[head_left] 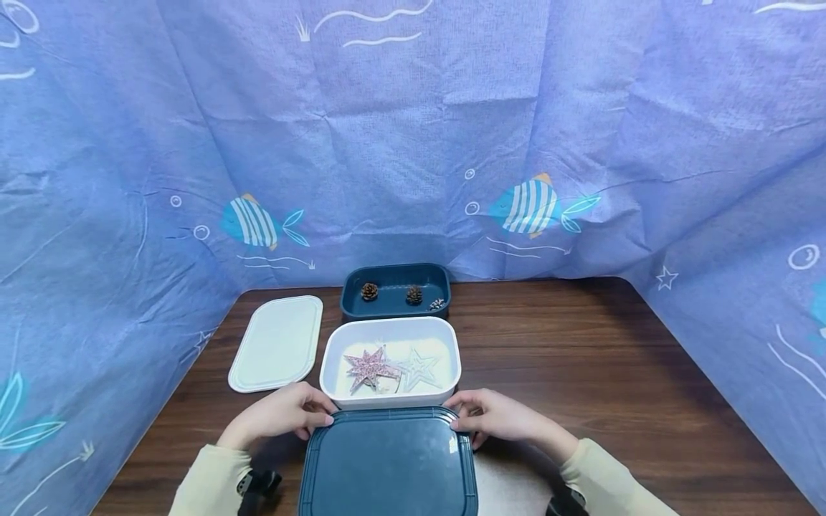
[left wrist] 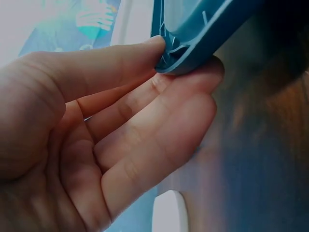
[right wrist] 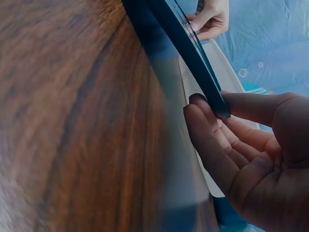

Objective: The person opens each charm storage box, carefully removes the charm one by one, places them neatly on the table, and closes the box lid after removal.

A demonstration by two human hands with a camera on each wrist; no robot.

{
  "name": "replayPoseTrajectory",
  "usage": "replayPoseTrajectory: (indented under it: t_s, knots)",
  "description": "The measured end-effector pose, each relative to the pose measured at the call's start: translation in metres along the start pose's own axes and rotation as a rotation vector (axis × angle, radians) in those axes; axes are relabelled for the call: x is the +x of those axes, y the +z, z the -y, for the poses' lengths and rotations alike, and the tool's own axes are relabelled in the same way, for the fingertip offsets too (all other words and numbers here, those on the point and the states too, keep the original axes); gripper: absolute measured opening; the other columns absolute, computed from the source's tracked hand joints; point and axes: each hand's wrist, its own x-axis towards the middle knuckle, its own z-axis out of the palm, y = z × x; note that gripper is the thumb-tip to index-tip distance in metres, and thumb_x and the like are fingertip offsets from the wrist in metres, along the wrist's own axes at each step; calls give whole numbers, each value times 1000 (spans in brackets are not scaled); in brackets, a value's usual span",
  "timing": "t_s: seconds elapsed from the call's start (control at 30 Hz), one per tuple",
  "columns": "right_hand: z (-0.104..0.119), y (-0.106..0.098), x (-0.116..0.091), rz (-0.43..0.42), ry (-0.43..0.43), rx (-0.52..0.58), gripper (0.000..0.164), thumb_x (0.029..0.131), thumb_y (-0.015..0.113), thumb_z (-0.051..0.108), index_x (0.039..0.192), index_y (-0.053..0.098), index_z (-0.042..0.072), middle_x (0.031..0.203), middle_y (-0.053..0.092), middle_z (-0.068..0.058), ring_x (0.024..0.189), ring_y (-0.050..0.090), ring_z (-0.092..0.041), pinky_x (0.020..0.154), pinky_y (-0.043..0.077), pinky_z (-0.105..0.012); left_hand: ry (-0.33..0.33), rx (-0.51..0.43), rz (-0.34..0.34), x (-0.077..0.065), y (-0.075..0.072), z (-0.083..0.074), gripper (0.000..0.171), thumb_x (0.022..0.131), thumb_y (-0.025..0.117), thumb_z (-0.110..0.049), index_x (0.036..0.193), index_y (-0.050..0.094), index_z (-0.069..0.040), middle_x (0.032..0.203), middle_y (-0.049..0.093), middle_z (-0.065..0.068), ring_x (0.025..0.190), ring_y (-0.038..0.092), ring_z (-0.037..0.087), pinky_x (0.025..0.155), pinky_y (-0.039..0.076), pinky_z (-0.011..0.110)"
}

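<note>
Both hands pinch a dark teal lid (head_left: 390, 462) at its two far corners, in front of the white box. My left hand (head_left: 287, 416) has thumb and fingers on the left corner; the left wrist view shows the ribbed edge of the lid (left wrist: 193, 53) between them. On the right corner, my right hand (head_left: 493, 416) pinches the rim likewise, and in the right wrist view the lid (right wrist: 193, 58) stands off the table. Behind the lid sits the white box (head_left: 390, 328), holding a pink glitter star (head_left: 371, 367) and a white star (head_left: 419, 369).
Behind the white box stands a dark teal box (head_left: 395, 272) with pine cones (head_left: 414, 294) inside. A white lid (head_left: 277, 344) lies on the wooden table (head_left: 581, 373) at the left. A blue fish-print cloth (head_left: 387, 143) hangs around the table's back and sides.
</note>
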Motion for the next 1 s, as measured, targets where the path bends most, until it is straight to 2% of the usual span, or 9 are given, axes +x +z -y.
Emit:
replayPoseTrajectory:
  t_s: [0.17,0.33,0.57,0.77,1.0]
  knots:
    - [-1,2,2,-3,12,-49,32,97,66,8,126,63,-4,87,68,-5,67,64,-15,60,60,-32,-22,-19,-5,4,3,9,15,94,71,-14,106,77,-6,81,70,2,67,63,19,59,58,35]
    - [-3,4,2,-5,6,-113,31,95,67,5,125,64,-5,88,68,-3,65,65,-13,58,59,-28,-12,-26,17,7,5,13,16,96,69,-13,108,76,-6,83,69,3,67,61,18,59,59,35]
    - [-2,5,3,-17,3,-141,18,93,70,4,110,71,-2,86,64,-1,67,64,-12,58,59,-28,-8,-10,26,10,7,14,13,94,70,-11,105,76,-5,83,68,4,67,60,17,59,58,34]
    - [-1,6,6,-24,18,-183,19,92,72,6,109,71,-1,82,60,1,61,64,-14,56,58,-28,-13,15,18,11,8,16,10,93,70,-6,101,75,-5,87,69,3,69,62,18,61,57,32]
    - [-1,6,7,-34,23,-196,17,91,73,6,107,72,1,80,61,0,59,64,-14,55,58,-28,-13,21,24,10,8,12,7,93,70,-6,99,73,-5,84,67,4,71,61,19,61,57,35]
